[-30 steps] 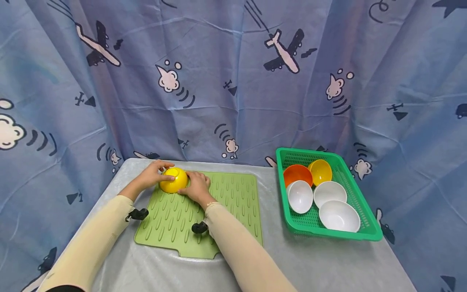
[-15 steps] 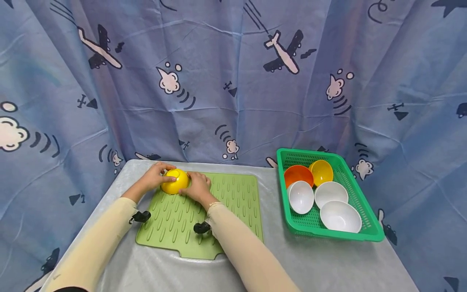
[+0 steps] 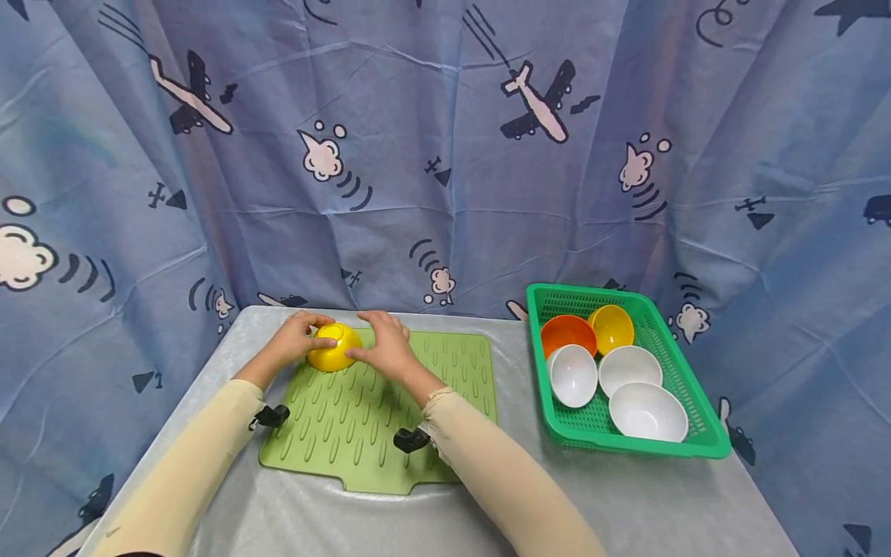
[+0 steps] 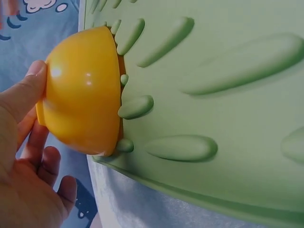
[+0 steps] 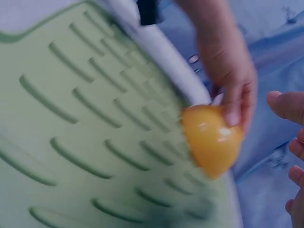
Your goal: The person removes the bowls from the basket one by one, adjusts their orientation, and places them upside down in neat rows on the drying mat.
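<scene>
An upside-down yellow bowl (image 3: pixel 329 357) rests at the far left corner of a green ribbed mat (image 3: pixel 334 433). My left hand (image 3: pixel 288 340) holds it from the left, the thumb on its side near the foot and the fingers around the back. In the left wrist view, the bowl (image 4: pixel 85 90) stands rim down against the mat's ridges. Just to the right of it is my right hand (image 3: pixel 391 352), fingers spread and nothing held. The right wrist view has a gap between my right thumb (image 5: pixel 285 105) and the bowl.
On the right of the table stands a green plastic basket (image 3: pixel 626 445). Inside are an orange bowl (image 3: pixel 567 333), a yellow bowl (image 3: pixel 616 329) and several white bowls (image 3: pixel 647 412). A blue patterned curtain (image 3: pixel 390 155) hangs behind the table.
My right hand has let go of the yellow bowl and drawn back to the right, its fingers opening. The left hand and the bowl stay in place.
</scene>
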The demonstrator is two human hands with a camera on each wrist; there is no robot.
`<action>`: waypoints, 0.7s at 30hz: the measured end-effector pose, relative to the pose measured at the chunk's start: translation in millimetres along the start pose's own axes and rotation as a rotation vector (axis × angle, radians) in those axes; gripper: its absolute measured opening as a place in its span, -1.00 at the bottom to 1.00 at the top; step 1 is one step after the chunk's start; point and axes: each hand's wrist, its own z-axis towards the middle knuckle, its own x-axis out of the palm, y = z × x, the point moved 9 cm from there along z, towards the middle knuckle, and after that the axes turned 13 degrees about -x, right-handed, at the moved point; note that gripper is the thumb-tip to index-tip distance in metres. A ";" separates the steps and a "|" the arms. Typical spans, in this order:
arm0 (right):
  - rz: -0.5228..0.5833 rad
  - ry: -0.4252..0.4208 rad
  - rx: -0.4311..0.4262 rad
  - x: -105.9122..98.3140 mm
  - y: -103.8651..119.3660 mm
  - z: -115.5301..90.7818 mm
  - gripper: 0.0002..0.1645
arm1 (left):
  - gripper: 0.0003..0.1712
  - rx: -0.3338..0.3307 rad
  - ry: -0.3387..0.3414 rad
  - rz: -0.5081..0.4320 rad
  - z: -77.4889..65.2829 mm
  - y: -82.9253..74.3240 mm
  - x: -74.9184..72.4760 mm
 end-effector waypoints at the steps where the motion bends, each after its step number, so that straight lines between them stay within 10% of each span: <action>1: 0.005 -0.003 -0.021 -8.0 5.5 -1.2 -0.10 | -0.40 -0.005 -0.003 -0.001 -0.6 0.1 -0.6; 21: -0.018 -0.074 -0.264 -170.7 52.1 -64.0 -0.13 | -0.37 0.004 -0.053 -0.027 -0.2 10.3 -0.2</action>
